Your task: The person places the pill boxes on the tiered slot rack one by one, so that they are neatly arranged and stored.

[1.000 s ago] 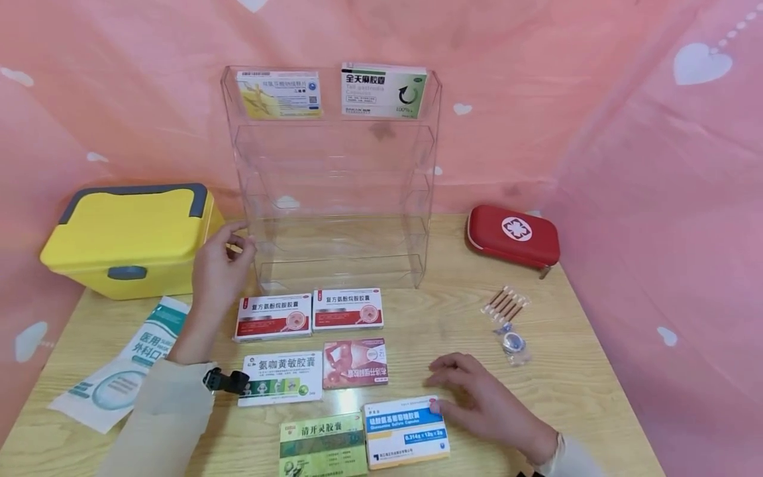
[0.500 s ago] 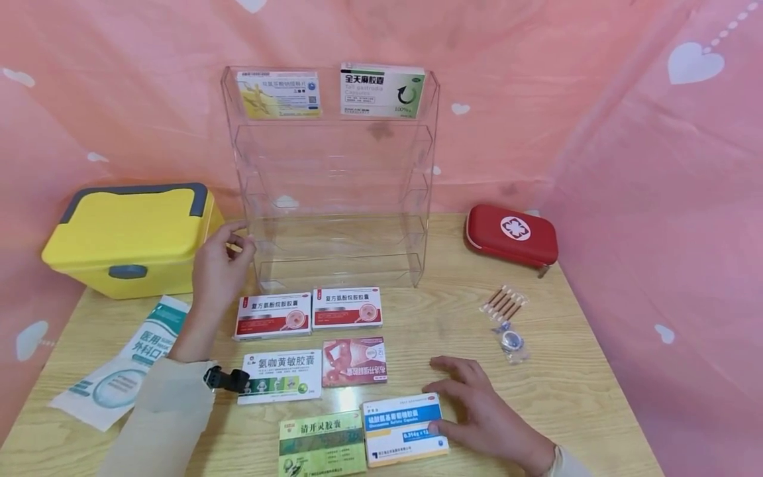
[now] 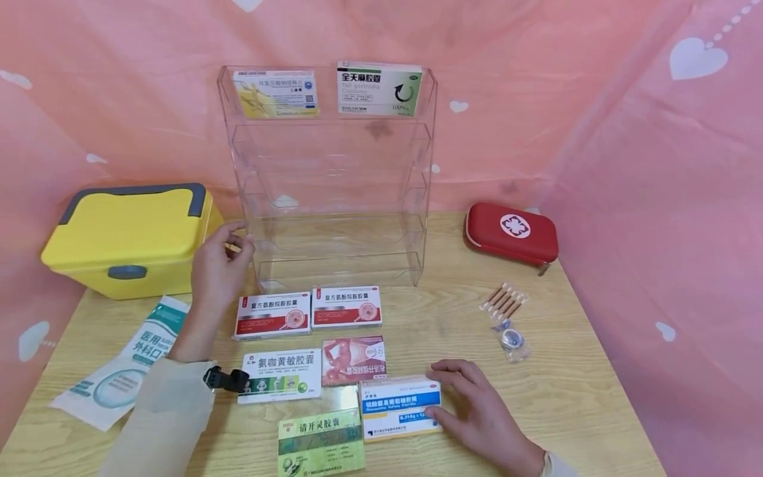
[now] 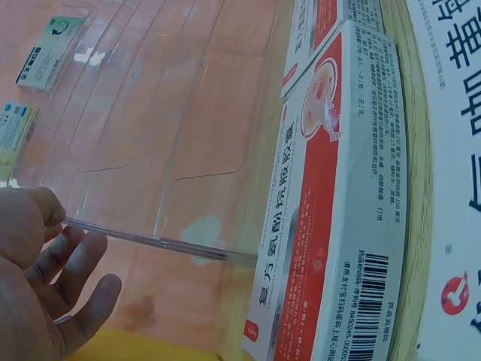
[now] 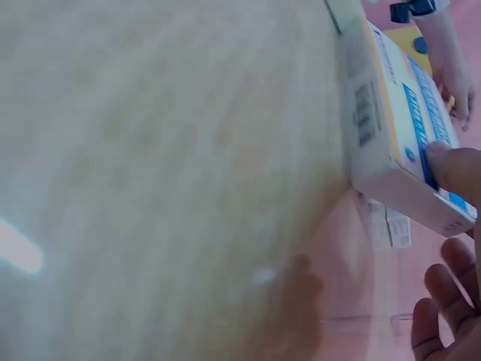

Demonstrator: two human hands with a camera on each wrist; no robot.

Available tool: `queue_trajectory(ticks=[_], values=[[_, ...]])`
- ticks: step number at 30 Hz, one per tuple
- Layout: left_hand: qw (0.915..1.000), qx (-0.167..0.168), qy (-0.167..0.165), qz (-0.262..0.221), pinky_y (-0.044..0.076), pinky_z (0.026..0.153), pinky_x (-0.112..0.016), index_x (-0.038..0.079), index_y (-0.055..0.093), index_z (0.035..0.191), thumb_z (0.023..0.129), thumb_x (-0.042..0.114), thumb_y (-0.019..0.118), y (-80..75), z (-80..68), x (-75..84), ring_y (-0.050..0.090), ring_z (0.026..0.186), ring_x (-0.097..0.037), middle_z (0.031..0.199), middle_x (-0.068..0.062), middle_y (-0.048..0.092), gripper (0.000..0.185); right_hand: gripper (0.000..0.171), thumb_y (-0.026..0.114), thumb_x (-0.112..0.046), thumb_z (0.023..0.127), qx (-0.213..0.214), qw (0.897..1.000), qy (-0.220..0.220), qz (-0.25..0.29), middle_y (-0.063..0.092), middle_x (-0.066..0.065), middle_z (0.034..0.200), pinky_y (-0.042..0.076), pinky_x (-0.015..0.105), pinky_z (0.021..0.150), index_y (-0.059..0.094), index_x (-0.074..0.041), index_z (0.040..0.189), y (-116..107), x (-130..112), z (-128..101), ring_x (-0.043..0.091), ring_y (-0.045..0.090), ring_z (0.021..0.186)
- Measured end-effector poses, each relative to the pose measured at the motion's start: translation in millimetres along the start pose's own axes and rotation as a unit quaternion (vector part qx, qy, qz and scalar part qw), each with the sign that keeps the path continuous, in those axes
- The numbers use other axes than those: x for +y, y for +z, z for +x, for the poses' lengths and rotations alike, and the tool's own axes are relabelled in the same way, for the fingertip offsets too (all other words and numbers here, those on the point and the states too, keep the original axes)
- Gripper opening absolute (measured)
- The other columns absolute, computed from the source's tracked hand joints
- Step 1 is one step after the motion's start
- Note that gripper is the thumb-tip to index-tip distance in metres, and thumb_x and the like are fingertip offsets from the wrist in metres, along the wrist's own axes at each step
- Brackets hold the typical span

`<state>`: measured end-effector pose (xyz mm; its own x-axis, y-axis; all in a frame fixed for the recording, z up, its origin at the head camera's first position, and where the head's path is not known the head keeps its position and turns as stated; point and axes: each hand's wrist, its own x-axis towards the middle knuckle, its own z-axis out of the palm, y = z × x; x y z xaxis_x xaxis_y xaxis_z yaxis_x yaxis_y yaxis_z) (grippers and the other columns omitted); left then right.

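My left hand point(image 3: 220, 265) pinches the left side edge of a clear acrylic display rack point(image 3: 334, 268) between thumb and forefinger. In the left wrist view that rack edge point(image 4: 165, 242) runs away from the fingertips. The right hand point(image 3: 479, 414) grips the right end of a blue-and-white medicine box point(image 3: 396, 416), thumb on its front and fingers behind its top edge. That box is tilted up, its top side showing. Beside it lies a green medicine box point(image 3: 322, 442). A pink box point(image 3: 354, 361), a white-and-green box point(image 3: 280, 376) and two red-and-white boxes point(image 3: 273, 316) lie behind.
Two medicine boxes point(image 3: 379, 89) stand on the rack's top tier. At the left are a yellow bin point(image 3: 128, 228) and a mask packet point(image 3: 128, 371). A red first-aid case point(image 3: 511, 233), swabs point(image 3: 504, 302) and a small wrapped roll point(image 3: 511, 339) lie right.
The right hand has taken hold of the blue-and-white box, raised its far edge and shifted it slightly away from me. My left hand stays at the rack.
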<state>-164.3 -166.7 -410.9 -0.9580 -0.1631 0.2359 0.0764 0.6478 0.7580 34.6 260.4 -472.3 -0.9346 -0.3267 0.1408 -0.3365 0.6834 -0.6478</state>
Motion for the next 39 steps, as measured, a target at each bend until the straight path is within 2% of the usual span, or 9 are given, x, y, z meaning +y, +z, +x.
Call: queue_trajectory(ticks=[7,11,14,18,21,23,29,35,39], values=[[1.0,0.004,-0.004,0.0,0.047,0.065,-0.027,0.012,0.061,0.139,0.103,0.026,0.059,-3.7,-0.4,-5.2,0.057,0.083,-0.025,0.105,-0.011,0.066,0.039,0.053,0.087,-0.011,0.081,0.011,0.993,-0.079,0.086,0.059,0.005,0.129,0.054,0.026,0.081,0.063,-0.021,0.126,5,-2,-10,0.014,0.059,0.108],[0.9999,0.01,-0.008,-0.001,0.047,0.065,-0.027,0.011,0.061,0.139,0.103,0.027,0.059,-6.7,-1.2,-7.8,0.057,0.083,-0.026,0.105,-0.011,0.066,0.039,0.056,0.086,0.004,0.076,0.01,0.985,-0.111,0.133,0.062,0.006,0.123,0.056,0.029,0.074,0.062,-0.013,0.124,10,-2,-12,0.014,0.061,0.1],[0.9999,0.013,-0.006,-0.001,0.047,0.065,-0.027,0.011,0.061,0.139,0.103,0.027,0.059,-7.9,-1.5,-9.5,0.057,0.083,-0.026,0.105,-0.012,0.066,0.039,0.057,0.085,0.014,0.072,0.026,0.976,-0.131,0.17,0.064,0.009,0.118,0.056,0.029,0.067,0.063,-0.008,0.12,9,-4,-8,0.016,0.063,0.095],[0.9999,0.009,-0.004,-0.002,0.047,0.065,-0.028,0.011,0.061,0.139,0.103,0.028,0.059,-8.5,-1.2,-11.3,0.057,0.082,-0.025,0.105,-0.011,0.066,0.039,0.055,0.081,0.024,0.065,0.068,0.955,-0.187,0.218,0.064,0.018,0.11,0.056,0.027,0.063,0.065,0.002,0.114,-3,-17,13,0.018,0.064,0.091],[0.9999,0.011,-0.003,-0.002,0.047,0.066,-0.028,0.012,0.061,0.138,0.103,0.028,0.059,-9.2,-0.1,-12.3,0.056,0.081,-0.025,0.104,-0.011,0.065,0.039,0.052,0.079,0.023,0.066,0.094,0.945,-0.217,0.227,0.064,0.021,0.109,0.056,0.025,0.064,0.066,0.006,0.113,-14,-26,43,0.017,0.064,0.091],[0.9999,0.011,-0.001,-0.001,0.048,0.066,-0.029,0.011,0.061,0.138,0.103,0.028,0.059,-10.0,0.6,-12.7,0.057,0.081,-0.025,0.104,-0.011,0.065,0.039,0.05,0.079,0.021,0.067,0.102,0.943,-0.224,0.223,0.064,0.022,0.11,0.056,0.025,0.065,0.066,0.006,0.113,-20,-27,66,0.017,0.064,0.093],[0.9999,0.011,0.005,0.0,0.048,0.067,-0.031,0.01,0.062,0.137,0.103,0.026,0.06,-10.3,2.7,-13.7,0.057,0.08,-0.026,0.102,-0.011,0.065,0.038,0.05,0.081,0.018,0.071,0.107,0.936,-0.278,0.189,0.065,0.019,0.116,0.058,0.028,0.066,0.067,0.003,0.116,-28,-36,161,0.022,0.063,0.096],[0.9999,0.007,0.01,-0.003,0.049,0.067,-0.035,0.01,0.062,0.136,0.102,0.025,0.06,-3.6,7.5,-11.4,0.057,0.079,-0.025,0.099,-0.009,0.065,0.037,0.045,0.08,0.018,0.076,0.117,0.936,-0.279,0.183,0.065,0.017,0.115,0.058,0.033,0.062,0.065,0.007,0.117,-51,-86,260,0.026,0.065,0.093],[0.9999,0.004,0.014,-0.001,0.05,0.067,-0.035,0.009,0.063,0.135,0.102,0.024,0.061,-0.9,8.3,-8.8,0.058,0.079,-0.025,0.098,-0.009,0.065,0.037,0.038,0.075,0.011,0.085,0.12,0.944,-0.244,0.188,0.064,0.016,0.114,0.058,0.036,0.065,0.061,0.009,0.12,-71,-131,304,0.026,0.064,0.097]])
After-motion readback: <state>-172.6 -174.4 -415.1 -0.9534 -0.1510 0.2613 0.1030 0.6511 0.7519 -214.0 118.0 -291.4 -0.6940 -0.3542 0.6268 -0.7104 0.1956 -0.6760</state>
